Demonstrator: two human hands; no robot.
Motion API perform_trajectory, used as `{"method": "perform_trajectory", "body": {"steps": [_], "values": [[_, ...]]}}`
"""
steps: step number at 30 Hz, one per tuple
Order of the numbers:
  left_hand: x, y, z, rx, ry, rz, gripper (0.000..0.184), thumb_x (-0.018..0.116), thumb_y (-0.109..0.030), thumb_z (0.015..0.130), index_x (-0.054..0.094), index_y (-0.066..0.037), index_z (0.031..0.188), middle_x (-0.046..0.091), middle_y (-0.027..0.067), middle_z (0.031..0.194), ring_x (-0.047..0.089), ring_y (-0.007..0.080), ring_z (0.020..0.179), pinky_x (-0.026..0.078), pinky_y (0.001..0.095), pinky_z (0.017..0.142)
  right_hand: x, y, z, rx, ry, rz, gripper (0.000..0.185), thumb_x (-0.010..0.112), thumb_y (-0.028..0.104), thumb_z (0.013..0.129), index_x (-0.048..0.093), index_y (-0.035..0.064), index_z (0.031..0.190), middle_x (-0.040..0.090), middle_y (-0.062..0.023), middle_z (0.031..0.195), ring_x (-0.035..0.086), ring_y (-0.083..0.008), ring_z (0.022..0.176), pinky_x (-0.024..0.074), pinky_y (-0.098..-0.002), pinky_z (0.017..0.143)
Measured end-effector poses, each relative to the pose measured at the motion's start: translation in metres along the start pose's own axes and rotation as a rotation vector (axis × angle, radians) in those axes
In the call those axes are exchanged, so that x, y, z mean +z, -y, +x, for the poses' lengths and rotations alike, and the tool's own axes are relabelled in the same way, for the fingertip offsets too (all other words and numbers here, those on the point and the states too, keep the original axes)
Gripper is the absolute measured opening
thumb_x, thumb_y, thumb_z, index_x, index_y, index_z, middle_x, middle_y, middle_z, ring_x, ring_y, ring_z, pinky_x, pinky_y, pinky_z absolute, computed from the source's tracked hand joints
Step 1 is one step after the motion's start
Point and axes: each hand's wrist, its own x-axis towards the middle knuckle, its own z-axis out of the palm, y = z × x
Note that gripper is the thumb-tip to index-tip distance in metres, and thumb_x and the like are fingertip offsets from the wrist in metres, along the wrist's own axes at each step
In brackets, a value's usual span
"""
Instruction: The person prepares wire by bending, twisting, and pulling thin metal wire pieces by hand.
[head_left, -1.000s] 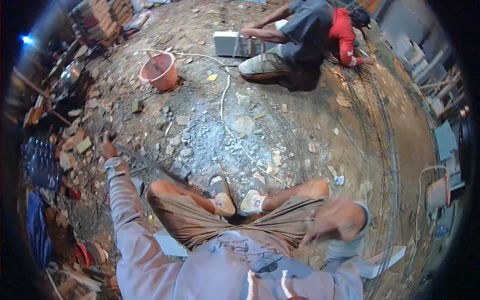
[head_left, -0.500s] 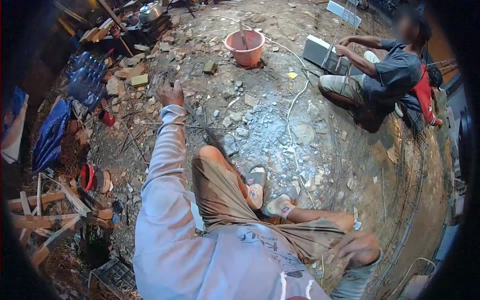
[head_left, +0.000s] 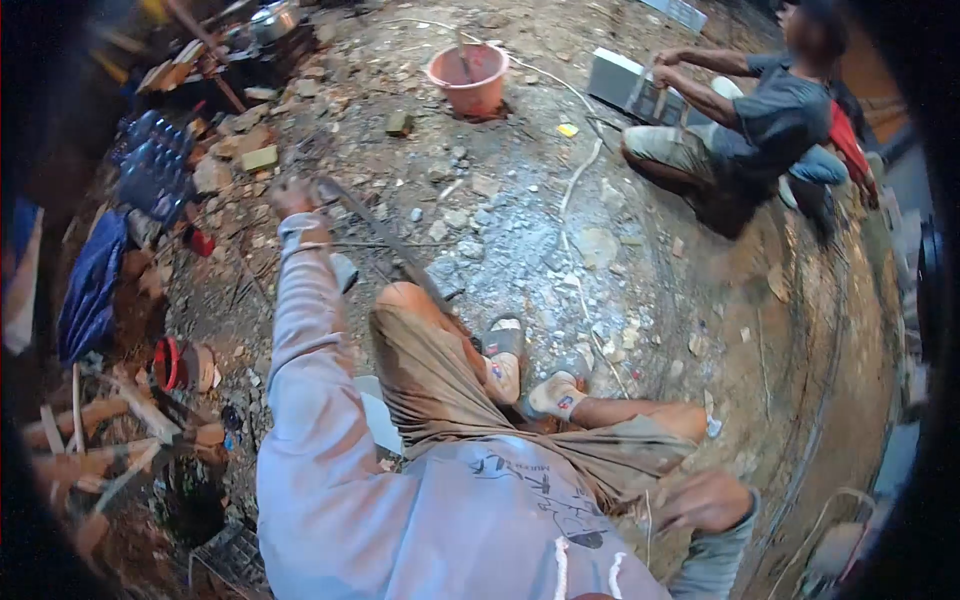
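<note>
My left hand (head_left: 293, 197) is stretched out over the rubble at the far left, its fingers smeared by motion. Just right of it is the end of a long dark bar (head_left: 380, 228), which slants down to beside my left knee. Whether the hand touches the bar, I cannot tell. My right hand (head_left: 708, 502) is low at the right, below my right knee. Its fingers are bent together and blurred, and whatever may be in them is hidden. A thin pale strand (head_left: 648, 528) shows just left of those fingers.
Ahead stands an orange bucket (head_left: 470, 85) with a stick in it. A pale cable (head_left: 572, 190) crosses the stony ground. At the right a co-worker (head_left: 770, 115) crouches by a grey box-like block (head_left: 615, 80). Blue bottles (head_left: 155, 165) and timber (head_left: 150, 410) lie left.
My left hand has moved left and slightly down, away from the bar, whose upper end now shows. My right hand has shifted only slightly. The whole view has also shifted a little.
</note>
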Motion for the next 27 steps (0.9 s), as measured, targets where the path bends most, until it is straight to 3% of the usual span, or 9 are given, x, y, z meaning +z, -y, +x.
{"method": "perform_trajectory", "body": {"steps": [4, 6, 8, 9, 10, 12, 14, 20, 27], "values": [[-0.012, 0.073, 0.043, 0.189, -0.096, 0.669, 0.036, 0.056, -0.030, 0.079, 0.061, 0.005, 0.090, 0.062, 0.0251, 0.088, 0.057, 0.0423, 0.083, 0.043, 0.0466, 0.073, 0.011, -0.040, -0.024, 0.358, -1.234, 0.383, 0.018, 0.051, 0.013, 0.083, 0.059, -0.0036, 0.082, 0.062, -0.0110, 0.071, 0.060, -0.0246, 0.062, 0.0465, -0.0333, 0.056], [-0.025, 0.056, 0.082, -0.460, -0.091, 0.489, 0.033, 0.054, -0.030, 0.080, 0.060, 0.001, 0.089, 0.062, 0.0181, 0.083, 0.058, 0.0320, 0.075, 0.045, 0.0416, 0.065, 0.014, -0.068, 0.000, 0.551, -1.120, -0.257, 0.014, 0.051, 0.012, 0.078, 0.058, -0.0005, 0.081, 0.061, -0.0130, 0.071, 0.060, -0.0295, 0.065, 0.0462, -0.0372, 0.058], [-0.023, 0.064, 0.094, -0.538, 0.035, 0.569, 0.038, 0.051, -0.035, 0.082, 0.061, 0.001, 0.080, 0.061, 0.0176, 0.073, 0.058, 0.0284, 0.063, 0.044, 0.0398, 0.054, 0.024, -0.104, 0.007, 0.709, -0.835, -0.661, 0.014, 0.050, 0.015, 0.078, 0.058, 0.0036, 0.075, 0.060, -0.0163, 0.073, 0.059, -0.0334, 0.065, 0.0454, -0.0429, 0.057], [-0.015, 0.094, 0.070, -0.036, 0.010, 0.859, 0.049, 0.049, -0.042, 0.084, 0.064, 0.001, 0.069, 0.061, 0.0196, 0.064, 0.059, 0.0308, 0.056, 0.043, 0.0424, 0.047, 0.041, -0.126, 0.003, 0.678, -0.699, -0.609, 0.014, 0.051, 0.016, 0.077, 0.058, 0.0037, 0.076, 0.060, -0.0160, 0.073, 0.059, -0.0335, 0.067, 0.0456, -0.0426, 0.058], [-0.006, 0.094, 0.065, -0.020, 0.038, 0.830, 0.049, 0.049, -0.042, 0.084, 0.064, 0.001, 0.069, 0.061, 0.0196, 0.064, 0.059, 0.0308, 0.056, 0.043, 0.0424, 0.047, 0.059, -0.138, -0.001, 0.638, -0.555, -0.551, 0.014, 0.052, 0.016, 0.076, 0.058, 0.0038, 0.076, 0.060, -0.0157, 0.074, 0.059, -0.0336, 0.069, 0.0457, -0.0423, 0.060], [-0.011, 0.082, 0.066, -0.363, -0.136, -0.531, 0.039, 0.057, -0.035, 0.082, 0.060, 0.004, 0.088, 0.063, 0.0142, 0.076, 0.059, 0.0304, 0.053, 0.048, 0.0372, 0.044, 0.070, -0.113, -0.002, 0.574, -0.255, -0.262, 0.017, 0.053, 0.019, 0.077, 0.060, 0.0046, 0.081, 0.061, -0.0138, 0.075, 0.059, -0.0328, 0.073, 0.0465, -0.0405, 0.065], [-0.024, 0.081, 0.063, -0.358, -0.118, -0.406, 0.038, 0.059, -0.032, 0.082, 0.058, 0.005, 0.091, 0.062, 0.0135, 0.074, 0.058, 0.0285, 0.052, 0.047, 0.0360, 0.042, 0.037, -0.042, 0.013, 0.631, 0.072, 0.007, 0.018, 0.055, 0.019, 0.078, 0.063, 0.0054, 0.086, 0.062, -0.0128, 0.076, 0.060, -0.0303, 0.074, 0.0473, -0.0366, 0.069], [-0.032, 0.051, 0.037, -0.260, -0.098, 0.118, 0.032, 0.060, -0.029, 0.081, 0.057, 0.002, 0.088, 0.059, 0.0111, 0.069, 0.056, 0.0200, 0.051, 0.044, 0.0332, 0.040, -0.006, 0.015, -0.034, 0.113, -0.469, 0.082, 0.016, 0.053, 0.009, 0.078, 0.063, 0.0038, 0.089, 0.062, -0.0089, 0.072, 0.060, -0.0242, 0.070, 0.0476, -0.0314, 0.065], [-0.024, 0.109, 0.083, -0.093, 0.088, 0.515, 0.052, 0.059, -0.046, 0.080, 0.062, 0.005, 0.088, 0.061, 0.0140, 0.074, 0.056, 0.0261, 0.065, 0.046, 0.0391, 0.061, 0.010, -0.100, -0.047, 0.590, -0.986, -0.509, 0.019, 0.057, 0.012, 0.072, 0.064, 0.0044, 0.088, 0.059, -0.0169, 0.072, 0.057, -0.0317, 0.061, 0.0456, -0.0370, 0.056]]}}
